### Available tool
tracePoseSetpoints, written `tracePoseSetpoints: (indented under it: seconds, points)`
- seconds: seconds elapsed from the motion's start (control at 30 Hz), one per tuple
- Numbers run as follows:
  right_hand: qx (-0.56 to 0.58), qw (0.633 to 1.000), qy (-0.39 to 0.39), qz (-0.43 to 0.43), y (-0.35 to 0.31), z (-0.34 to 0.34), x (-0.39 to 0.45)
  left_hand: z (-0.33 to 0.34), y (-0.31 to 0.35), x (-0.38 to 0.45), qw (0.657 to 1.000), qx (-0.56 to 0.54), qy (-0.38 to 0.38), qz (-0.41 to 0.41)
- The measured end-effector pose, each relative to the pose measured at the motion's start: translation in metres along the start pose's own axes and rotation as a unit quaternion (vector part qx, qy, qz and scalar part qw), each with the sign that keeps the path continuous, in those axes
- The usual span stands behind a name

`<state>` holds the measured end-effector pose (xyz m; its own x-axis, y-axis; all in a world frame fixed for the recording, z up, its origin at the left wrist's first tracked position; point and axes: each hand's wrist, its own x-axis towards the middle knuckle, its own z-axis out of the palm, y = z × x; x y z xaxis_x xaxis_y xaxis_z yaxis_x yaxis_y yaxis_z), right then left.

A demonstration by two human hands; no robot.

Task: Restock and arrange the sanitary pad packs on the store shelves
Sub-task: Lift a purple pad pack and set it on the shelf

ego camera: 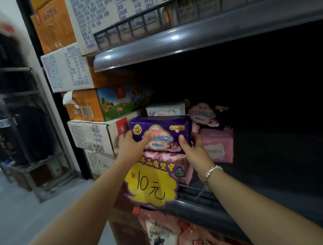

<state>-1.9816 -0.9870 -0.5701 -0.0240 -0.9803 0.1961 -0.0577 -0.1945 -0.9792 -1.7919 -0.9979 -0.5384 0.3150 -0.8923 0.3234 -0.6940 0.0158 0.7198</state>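
Forearms reach up from the bottom edge, a chain bracelet (212, 171) on the right wrist. Just below the hands, a yellow burst-shaped price sign (151, 185) reading "10元" hides the shelf edge (199, 207) and most of the pink packs (182, 171) behind it.

Both hands hold one purple pad pack (161, 134) at the front of the shelf. The left hand (130, 146) grips its left end, thumb laid across the printed face; the right hand (194, 149) grips the right end, thumb on the front, fingers curled out of sight behind. The pack's long axis runs side to side between the hands, its printed face turned toward the camera, tilted slightly down to the left. It is glossy deep purple with a pale cloud-shaped label, blue "420" lettering, a gold round badge at upper left and a small yellow tag at upper right; the lower part of the label is covered by the thumbs. It sits on top of the pink packs.

Just right of the right hand stands a pink pack (218, 147); behind it, a second purple pack (205, 114) is blurred. Behind the held pack, a white pack (166, 109) shows only its top.

Left of the left hand, stacked cartons (93, 136) rise out of frame. Beyond, the shelf interior is too dark to read.
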Motion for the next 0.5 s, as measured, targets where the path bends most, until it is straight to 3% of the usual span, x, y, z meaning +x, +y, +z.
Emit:
tracePoseSetpoints:
  seconds: [0.27,0.5]
  points:
    - [0.066,0.997,0.044,-0.014,-0.015,-0.054,-0.016,0.004,0.030,-0.024,0.990,0.009,-0.093,0.107]
    - [0.190,0.979,0.075,-0.025,-0.019,-0.119,-0.055,0.031,0.087,-0.077,0.962,-0.164,-0.176,0.131]
